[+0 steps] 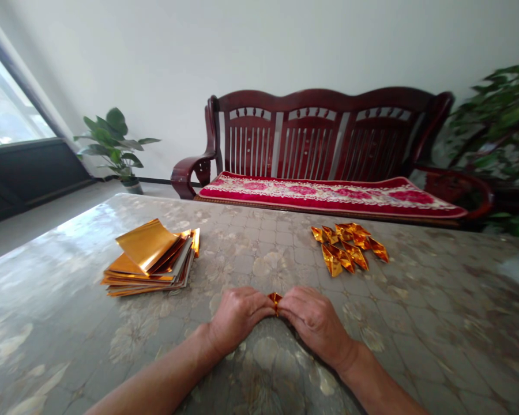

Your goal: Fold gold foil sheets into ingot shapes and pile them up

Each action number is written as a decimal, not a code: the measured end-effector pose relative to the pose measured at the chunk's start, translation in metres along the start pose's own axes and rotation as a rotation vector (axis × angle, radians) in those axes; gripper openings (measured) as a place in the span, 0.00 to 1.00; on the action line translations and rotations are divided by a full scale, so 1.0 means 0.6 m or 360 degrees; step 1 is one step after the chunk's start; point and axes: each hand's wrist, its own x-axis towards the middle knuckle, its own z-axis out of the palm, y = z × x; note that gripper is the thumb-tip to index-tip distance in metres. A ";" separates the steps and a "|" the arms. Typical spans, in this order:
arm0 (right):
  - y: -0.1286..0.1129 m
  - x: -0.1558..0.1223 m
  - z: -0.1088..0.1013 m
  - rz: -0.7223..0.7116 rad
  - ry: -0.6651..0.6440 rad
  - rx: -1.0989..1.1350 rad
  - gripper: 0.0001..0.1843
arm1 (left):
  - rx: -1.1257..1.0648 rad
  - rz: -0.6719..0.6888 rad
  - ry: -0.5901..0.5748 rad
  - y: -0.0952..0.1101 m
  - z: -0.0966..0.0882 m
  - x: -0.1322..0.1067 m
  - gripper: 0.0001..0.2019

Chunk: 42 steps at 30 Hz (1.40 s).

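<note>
Between my two hands, just over the near middle of the table, is a piece of folded gold foil paper (275, 301). My left hand (237, 314) pinches its left side, and my right hand (311, 317) pinches its right side. Fingers cover most of the paper, so only its middle shows. To the left lies a loose stack of gold foil paper sheets (145, 265), some showing a grey back. Several folded gold paper ingots (346, 248) sit in a cluster on the right, beyond my right hand.
The table (251, 236) has a patterned, glossy cover. Behind it stands a dark red wooden bench (311, 135) with a red floral cushion (298, 190). A potted plant (112, 144) is at the back left, and leafy foliage (506, 115) rises at the right.
</note>
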 end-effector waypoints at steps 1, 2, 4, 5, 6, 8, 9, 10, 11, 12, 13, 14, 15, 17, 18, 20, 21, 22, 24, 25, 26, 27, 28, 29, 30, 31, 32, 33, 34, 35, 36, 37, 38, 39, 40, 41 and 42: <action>0.000 0.000 0.000 -0.0008 -0.0002 -0.0004 0.10 | 0.0008 0.0012 -0.0011 0.001 0.000 0.000 0.13; -0.001 0.000 0.000 -0.0012 -0.0004 -0.0008 0.11 | 0.0015 0.0021 -0.0022 0.002 0.001 0.000 0.13; -0.001 0.001 0.000 -0.0010 0.0003 -0.0017 0.11 | 0.0018 0.0022 -0.0023 0.003 0.002 0.000 0.14; -0.002 0.001 0.000 0.0000 0.0009 -0.0022 0.11 | 0.0008 0.0010 -0.0011 0.004 0.002 0.001 0.14; -0.002 0.002 0.000 0.0014 0.0020 -0.0023 0.10 | -0.0016 -0.0004 0.0009 0.004 0.002 0.001 0.13; -0.003 0.002 -0.001 0.0038 0.0043 -0.0013 0.09 | -0.0120 -0.0023 0.0063 0.005 0.002 0.002 0.12; -0.003 0.002 -0.001 0.0044 0.0055 -0.0003 0.08 | -0.0187 -0.0024 0.0097 0.006 0.002 0.003 0.11; -0.003 0.002 -0.001 0.0044 0.0071 0.0009 0.08 | -0.0253 -0.0020 0.0128 0.006 0.001 0.004 0.11; -0.002 0.001 -0.001 0.0036 0.0089 0.0020 0.08 | -0.0309 -0.0011 0.0154 0.007 0.000 0.005 0.10; -0.001 0.001 0.000 0.0026 0.0108 0.0028 0.08 | -0.0347 0.0000 0.0173 0.007 -0.001 0.005 0.10; 0.000 0.000 0.001 0.0012 0.0129 0.0034 0.08 | -0.0370 0.0012 0.0180 0.007 -0.001 0.006 0.10; 0.001 -0.001 0.002 -0.0005 0.0151 0.0039 0.08 | -0.0381 0.0026 0.0183 0.007 -0.002 0.006 0.10; 0.002 -0.002 0.002 -0.0023 0.0168 0.0044 0.08 | -0.0388 0.0039 0.0182 0.007 -0.002 0.006 0.10; 0.002 -0.003 0.003 -0.0051 0.0194 0.0049 0.08 | -0.0394 0.0063 0.0183 0.007 -0.001 0.005 0.09; 0.002 -0.003 0.003 -0.0059 0.0203 0.0052 0.08 | -0.0396 0.0072 0.0189 0.008 -0.001 0.005 0.10; 0.000 -0.003 0.002 -0.0068 0.0229 0.0059 0.09 | -0.0403 0.0080 0.0202 0.010 -0.001 0.004 0.10; -0.001 -0.003 0.002 -0.0069 0.0246 0.0065 0.09 | -0.0407 0.0079 0.0204 0.011 -0.001 0.004 0.10; -0.002 -0.003 0.002 -0.0069 0.0261 0.0071 0.08 | -0.0409 0.0075 0.0203 0.012 -0.001 0.004 0.11; -0.003 -0.002 0.003 -0.0062 0.0270 0.0082 0.08 | -0.0408 0.0070 0.0188 0.014 -0.001 0.005 0.11; -0.003 -0.002 0.004 -0.0054 0.0259 0.0085 0.08 | -0.0405 0.0067 0.0175 0.014 -0.001 0.006 0.11; -0.002 -0.001 0.004 -0.0041 0.0238 0.0085 0.08 | -0.0400 0.0060 0.0163 0.013 -0.001 0.007 0.11; -0.001 0.000 0.004 -0.0025 0.0213 0.0083 0.09 | -0.0395 0.0045 0.0157 0.012 -0.001 0.008 0.11; 0.000 0.002 0.004 -0.0008 0.0192 0.0081 0.09 | -0.0392 0.0022 0.0155 0.009 0.000 0.008 0.11; 0.002 0.003 0.003 0.0010 0.0176 0.0079 0.09 | -0.0389 -0.0007 0.0159 0.006 0.000 0.009 0.11; 0.004 0.003 0.002 0.0027 0.0166 0.0076 0.09 | -0.0386 -0.0038 0.0169 0.001 0.000 0.009 0.10; 0.006 0.004 0.000 0.0044 0.0161 0.0074 0.09 | -0.0386 -0.0067 0.0179 -0.003 0.000 0.009 0.10; 0.007 0.003 -0.001 0.0060 0.0156 0.0074 0.10 | -0.0388 -0.0091 0.0183 -0.008 0.000 0.008 0.09; 0.009 0.002 -0.003 0.0074 0.0149 0.0077 0.10 | -0.0392 -0.0108 0.0182 -0.013 0.000 0.007 0.09; 0.011 0.001 -0.004 0.0088 0.0135 0.0083 0.11 | -0.0395 -0.0118 0.0175 -0.017 0.000 0.006 0.08; 0.012 -0.001 -0.005 0.0103 0.0119 0.0091 0.12 | -0.0397 -0.0123 0.0164 -0.021 0.001 0.006 0.08; 0.014 -0.002 -0.006 0.0115 0.0103 0.0102 0.13 | -0.0400 -0.0127 0.0149 -0.023 0.001 0.005 0.08; 0.016 -0.004 -0.006 0.0126 0.0089 0.0115 0.13 | -0.0403 -0.0131 0.0134 -0.025 0.001 0.005 0.08; 0.017 -0.005 -0.006 0.0139 0.0080 0.0131 0.13 | -0.0402 -0.0136 0.0122 -0.026 0.002 0.006 0.09; 0.018 -0.006 -0.005 0.0154 0.0077 0.0149 0.13 | -0.0400 -0.0142 0.0111 -0.026 0.002 0.006 0.09; 0.019 -0.006 -0.004 0.0170 0.0077 0.0169 0.13 | -0.0397 -0.0150 0.0101 -0.026 0.002 0.007 0.08; 0.020 -0.006 -0.004 0.0186 0.0081 0.0191 0.13 | -0.0392 -0.0158 0.0094 -0.025 0.002 0.008 0.08; 0.021 -0.005 -0.003 0.0203 0.0086 0.0211 0.12 | -0.0385 -0.0166 0.0087 -0.024 0.002 0.008 0.08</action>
